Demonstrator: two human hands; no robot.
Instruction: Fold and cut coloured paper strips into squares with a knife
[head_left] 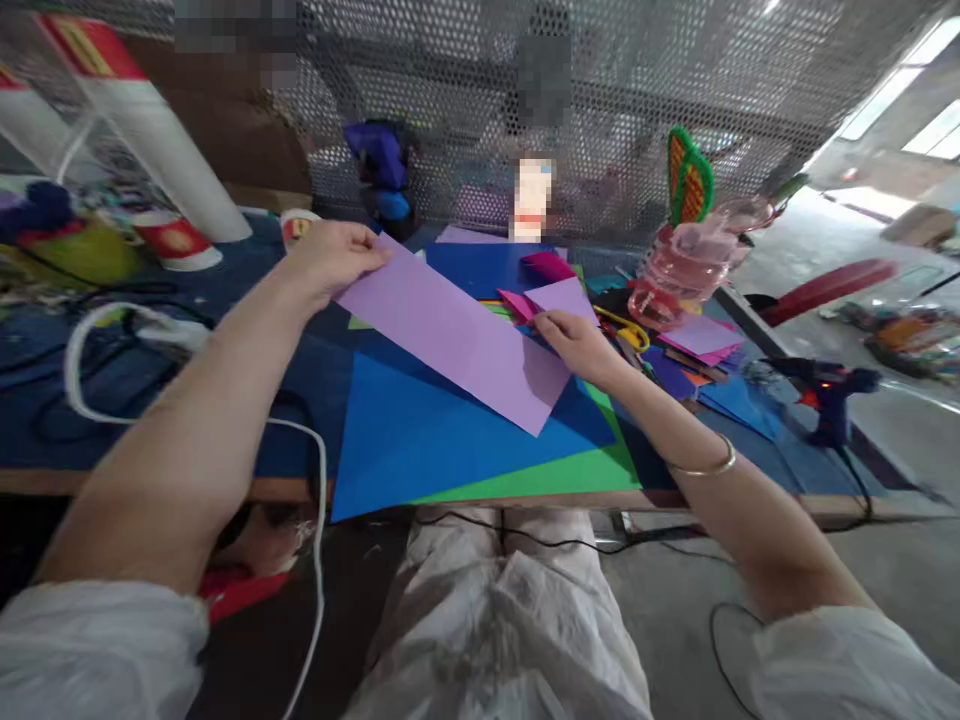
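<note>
A long strip of purple paper (457, 330) slants across the workspace, with its upper left corner pinched in my left hand (334, 260). Near the strip's right end, my right hand (577, 345) has thumb and fingers closed around a smaller light purple paper piece (566, 297). A folded pink paper piece (517, 303) shows right beside those fingertips; whether it is gripped too I cannot tell. Beneath the strip lie a large blue sheet (420, 430) and a green sheet (540, 475), both reaching the table's front edge.
Yellow-handled scissors (626, 330) lie right of the paper, by a pink transparent container (682, 270). A glue gun (825, 395) stands at the right edge. Paper scraps (701, 338) are stacked nearby. A white cable (319, 520) hangs off the left front, and white rolls (161, 150) stand back left.
</note>
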